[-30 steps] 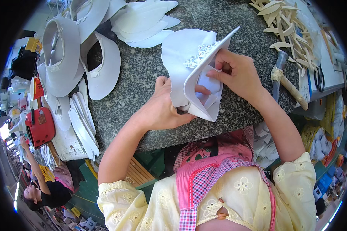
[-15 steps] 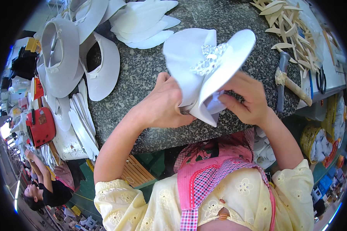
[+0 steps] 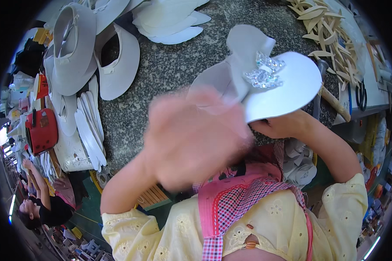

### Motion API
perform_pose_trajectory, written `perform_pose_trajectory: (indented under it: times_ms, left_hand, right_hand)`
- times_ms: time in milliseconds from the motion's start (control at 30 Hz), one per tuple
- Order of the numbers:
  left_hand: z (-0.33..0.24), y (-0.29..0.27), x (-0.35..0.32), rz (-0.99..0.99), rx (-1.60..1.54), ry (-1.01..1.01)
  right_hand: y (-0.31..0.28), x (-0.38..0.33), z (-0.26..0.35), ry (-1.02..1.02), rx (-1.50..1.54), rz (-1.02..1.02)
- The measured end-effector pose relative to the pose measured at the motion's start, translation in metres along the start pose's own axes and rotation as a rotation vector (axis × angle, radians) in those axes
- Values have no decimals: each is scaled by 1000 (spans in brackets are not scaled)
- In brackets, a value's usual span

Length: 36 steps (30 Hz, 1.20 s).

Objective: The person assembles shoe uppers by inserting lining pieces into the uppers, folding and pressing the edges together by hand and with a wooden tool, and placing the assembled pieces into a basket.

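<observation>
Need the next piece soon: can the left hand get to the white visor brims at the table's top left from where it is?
Probably yes. The left hand is raised, blurred and seems empty, and bare stone table lies between it and the white visor brims. The right hand holds the white hat.

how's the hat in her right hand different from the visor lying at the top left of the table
The held hat carries a sparkly bow trim; the visor on the stone table is plain. The hat is lifted and tilted in the right hand; the visor lies flat, untouched. The hat has a raised crown; the visor has an open cut-out. Both are white.
</observation>
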State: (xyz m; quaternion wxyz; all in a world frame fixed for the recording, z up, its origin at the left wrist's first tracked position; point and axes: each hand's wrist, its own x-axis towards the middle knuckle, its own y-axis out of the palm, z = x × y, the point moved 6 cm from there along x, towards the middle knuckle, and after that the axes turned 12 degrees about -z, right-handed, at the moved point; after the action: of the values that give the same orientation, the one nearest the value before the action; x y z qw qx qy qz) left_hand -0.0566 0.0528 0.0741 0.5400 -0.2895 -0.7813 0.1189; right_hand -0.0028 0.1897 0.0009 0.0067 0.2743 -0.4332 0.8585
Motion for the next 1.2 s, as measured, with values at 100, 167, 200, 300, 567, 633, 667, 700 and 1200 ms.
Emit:
perform_pose_trajectory:
  times_ms: [100, 167, 200, 300, 567, 633, 667, 700, 1200]
  left_hand:
    - [-37, 18, 11, 155, 182, 287]
    - [-20, 40, 7, 406, 431, 329]
    - [-16, 38, 0, 403, 446, 335]
    - [-17, 31, -23, 446, 488, 336]
    - [-1, 13, -66, 253, 133, -258]
    - [6, 13, -73, 189, 133, -307]
    - [12, 11, -76, 132, 126, -344]
    - [23, 12, -82, 189, 160, -371]
    - [5, 39, -50, 155, 746, 145]
  right_hand:
    - [0, 15, -3, 27, 170, -28]
    - [-7, 12, -7, 192, 243, -93]
    - [-6, 11, -1, 190, 243, -97]
    - [1, 11, -5, 559, 451, -254]
    - [40, 40, 26, 104, 386, -176]
    - [55, 41, 15, 378, 791, -98]
    - [46, 46, 19, 76, 254, -173]
    - [43, 46, 30, -227, -283, -236]
    - [27, 93, -11, -84, -290, -170]
